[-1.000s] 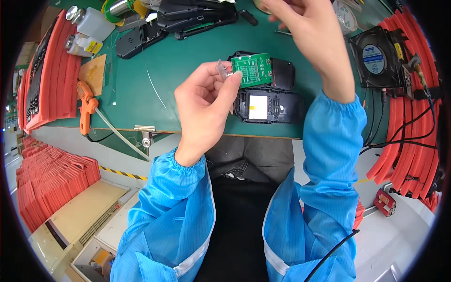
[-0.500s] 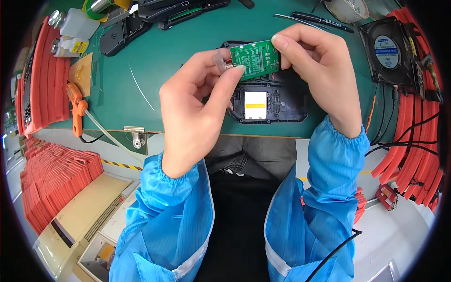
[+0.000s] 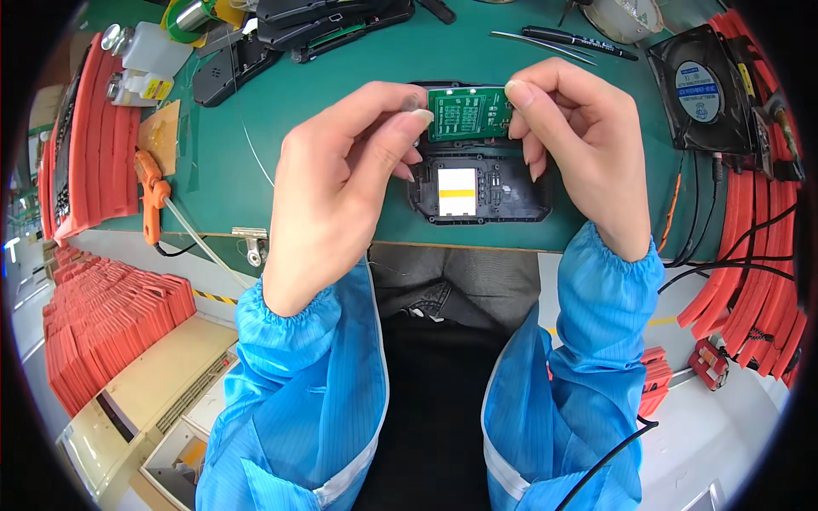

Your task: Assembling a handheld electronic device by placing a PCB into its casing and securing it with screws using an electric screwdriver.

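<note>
My right hand (image 3: 588, 136) pinches the right edge of a green circuit board (image 3: 471, 117) between thumb and fingers. The board is held up, its printed face toward me, with small white parts along its top edge. At the board's left edge, my left hand (image 3: 341, 162) has thumb and forefinger closed around a small greyish translucent piece (image 3: 411, 103), mostly hidden by the fingers. Below the board lies an open black plastic housing (image 3: 520, 194) with a white rectangular panel (image 3: 457, 203) crossed by a yellow strip. Another black part shows partly behind the board.
An orange glue gun (image 3: 152, 192) and a metal clip (image 3: 251, 243) are at the left. More black housings (image 3: 319, 25) lie at the back. Tweezers (image 3: 545, 45), a black marker (image 3: 579, 41) and a black fan (image 3: 700, 89) stand back right. Red racks (image 3: 102, 145) flank the green bench.
The circuit board has come to a more level angle and moved slightly right. My left hand has drawn a little left, its thumb now off the board's face.
</note>
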The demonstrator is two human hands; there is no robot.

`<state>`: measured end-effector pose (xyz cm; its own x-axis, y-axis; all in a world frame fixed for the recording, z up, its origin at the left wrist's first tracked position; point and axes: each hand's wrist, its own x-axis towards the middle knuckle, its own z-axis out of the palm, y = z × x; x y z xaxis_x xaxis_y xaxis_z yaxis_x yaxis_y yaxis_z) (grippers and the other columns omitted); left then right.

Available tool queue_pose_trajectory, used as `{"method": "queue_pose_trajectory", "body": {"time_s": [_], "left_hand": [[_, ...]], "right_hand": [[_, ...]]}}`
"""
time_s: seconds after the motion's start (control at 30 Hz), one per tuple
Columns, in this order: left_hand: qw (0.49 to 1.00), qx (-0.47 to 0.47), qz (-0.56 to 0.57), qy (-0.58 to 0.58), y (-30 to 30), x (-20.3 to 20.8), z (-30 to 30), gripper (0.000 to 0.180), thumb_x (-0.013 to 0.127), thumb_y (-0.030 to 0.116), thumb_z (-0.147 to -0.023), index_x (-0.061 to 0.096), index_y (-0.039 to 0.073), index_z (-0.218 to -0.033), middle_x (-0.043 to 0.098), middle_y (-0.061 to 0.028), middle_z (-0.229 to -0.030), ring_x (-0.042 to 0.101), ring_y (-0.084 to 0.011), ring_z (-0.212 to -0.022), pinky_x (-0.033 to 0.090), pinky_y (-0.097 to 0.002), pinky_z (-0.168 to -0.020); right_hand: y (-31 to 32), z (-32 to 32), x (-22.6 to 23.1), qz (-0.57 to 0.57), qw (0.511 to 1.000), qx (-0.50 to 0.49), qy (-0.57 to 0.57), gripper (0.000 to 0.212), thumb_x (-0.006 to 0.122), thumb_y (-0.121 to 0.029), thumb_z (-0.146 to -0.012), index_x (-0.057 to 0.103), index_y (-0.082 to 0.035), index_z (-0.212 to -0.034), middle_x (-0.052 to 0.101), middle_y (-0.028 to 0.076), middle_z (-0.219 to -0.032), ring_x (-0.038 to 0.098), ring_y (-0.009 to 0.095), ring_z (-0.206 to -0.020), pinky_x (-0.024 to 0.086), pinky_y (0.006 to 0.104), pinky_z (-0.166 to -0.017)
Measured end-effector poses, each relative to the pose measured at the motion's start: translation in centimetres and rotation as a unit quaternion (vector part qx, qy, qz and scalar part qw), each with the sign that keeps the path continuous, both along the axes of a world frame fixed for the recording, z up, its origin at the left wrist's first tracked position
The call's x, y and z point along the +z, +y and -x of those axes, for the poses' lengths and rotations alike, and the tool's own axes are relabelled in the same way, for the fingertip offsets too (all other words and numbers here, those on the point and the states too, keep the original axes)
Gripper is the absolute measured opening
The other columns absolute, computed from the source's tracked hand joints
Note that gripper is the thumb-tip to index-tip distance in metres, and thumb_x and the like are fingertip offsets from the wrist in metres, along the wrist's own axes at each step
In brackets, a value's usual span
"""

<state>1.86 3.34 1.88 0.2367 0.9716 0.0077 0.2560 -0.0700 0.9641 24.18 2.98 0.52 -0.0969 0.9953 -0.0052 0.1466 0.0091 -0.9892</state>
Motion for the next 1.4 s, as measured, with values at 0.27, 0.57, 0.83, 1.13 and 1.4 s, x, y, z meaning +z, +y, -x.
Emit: {"method": "queue_pose_trajectory", "body": {"time_s": [0.27,0.57,0.83,1.13,1.4], "left_hand": [[0.998,-0.028,0.048,-0.019,0.3,0.6,0.2,0.031,0.060,0.021,-0.107,0.071,-0.007,-0.116,0.069,-0.0069,-0.085,0.062,-0.0113,-0.074,0.051,-0.0273,-0.067],[0.993,-0.079,0.054,0.070,-0.2,1.0,0.3,0.032,0.066,0.023,-0.103,0.074,-0.006,-0.114,0.067,-0.0081,-0.082,0.061,-0.0127,-0.074,0.047,-0.0306,-0.066],[0.985,-0.149,-0.009,0.082,0.4,0.8,0.3,0.031,0.064,0.014,-0.102,0.072,-0.009,-0.121,0.070,-0.0126,-0.106,0.063,-0.0144,-0.096,0.050,-0.0286,-0.083],[0.983,-0.121,-0.082,0.109,-0.5,-0.2,0.2,0.029,0.073,0.002,-0.091,0.075,-0.004,-0.119,0.070,-0.0135,-0.110,0.066,-0.0186,-0.099,0.052,-0.0297,-0.086],[0.950,-0.152,-0.210,0.173,-0.9,-1.2,0.3,0.036,0.081,0.002,-0.078,0.079,0.002,-0.114,0.068,-0.0116,-0.110,0.057,-0.0184,-0.082,0.049,-0.0316,-0.074]], "right_hand": [[-0.7,0.1,-0.2,-0.064,0.998,-0.009,-0.017,0.011,0.065,-0.007,-0.103,0.069,0.003,-0.103,0.066,0.004,-0.081,0.062,0.008,-0.066,0.051,0.0218,-0.059],[-1.8,-0.3,0.0,-0.207,0.967,-0.007,-0.152,0.008,0.069,0.002,-0.095,0.072,0.005,-0.101,0.070,0.008,-0.082,0.070,0.014,-0.071,0.054,0.0251,-0.063],[-2.8,-0.7,-0.5,-0.298,0.928,-0.019,-0.225,0.016,0.074,0.006,-0.086,0.074,0.003,-0.101,0.072,0.012,-0.082,0.072,0.021,-0.073,0.054,0.0291,-0.065],[-6.5,-2.4,-0.7,-0.229,0.931,-0.007,-0.286,0.042,0.090,-0.008,-0.065,0.067,-0.003,-0.101,0.067,0.014,-0.111,0.064,0.035,-0.097,0.052,0.0415,-0.081],[-7.1,-2.0,-2.0,-0.224,0.902,0.008,-0.369,0.043,0.092,-0.015,-0.065,0.064,-0.004,-0.095,0.063,0.017,-0.129,0.060,0.037,-0.106,0.049,0.0444,-0.092]]}}
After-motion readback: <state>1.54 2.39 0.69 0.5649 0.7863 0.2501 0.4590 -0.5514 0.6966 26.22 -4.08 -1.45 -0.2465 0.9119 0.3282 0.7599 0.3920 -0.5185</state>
